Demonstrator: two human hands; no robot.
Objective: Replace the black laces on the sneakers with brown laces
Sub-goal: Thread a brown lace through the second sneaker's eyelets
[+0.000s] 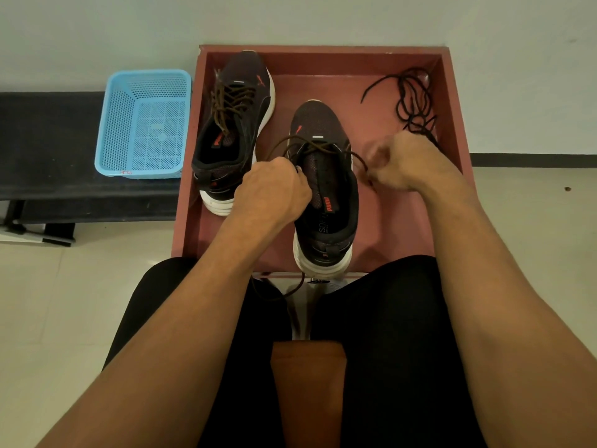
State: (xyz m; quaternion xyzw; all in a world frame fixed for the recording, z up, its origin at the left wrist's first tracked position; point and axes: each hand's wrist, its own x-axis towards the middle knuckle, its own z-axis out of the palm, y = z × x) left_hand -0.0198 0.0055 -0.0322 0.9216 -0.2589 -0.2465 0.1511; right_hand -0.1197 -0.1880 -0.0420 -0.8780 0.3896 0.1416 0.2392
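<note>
Two dark sneakers with white soles stand in a reddish wooden tray (pixel 397 221). The left sneaker (pixel 235 124) carries a brown lace through its eyelets. The right sneaker (pixel 326 189) has a brown lace (pixel 323 146) partly threaded near its toe. My left hand (pixel 274 192) grips one end of that lace at the shoe's left side. My right hand (pixel 403 163), blurred, pinches the other end to the right of the shoe. A loose bundle of black laces (pixel 413 101) lies in the tray's far right corner.
A light blue plastic basket (pixel 145 124) sits on a dark bench (pixel 48 150) left of the tray. My knees in black shorts are below the tray, with an orange-brown seat (pixel 310 392) between them. A lace end dangles over the tray's front edge.
</note>
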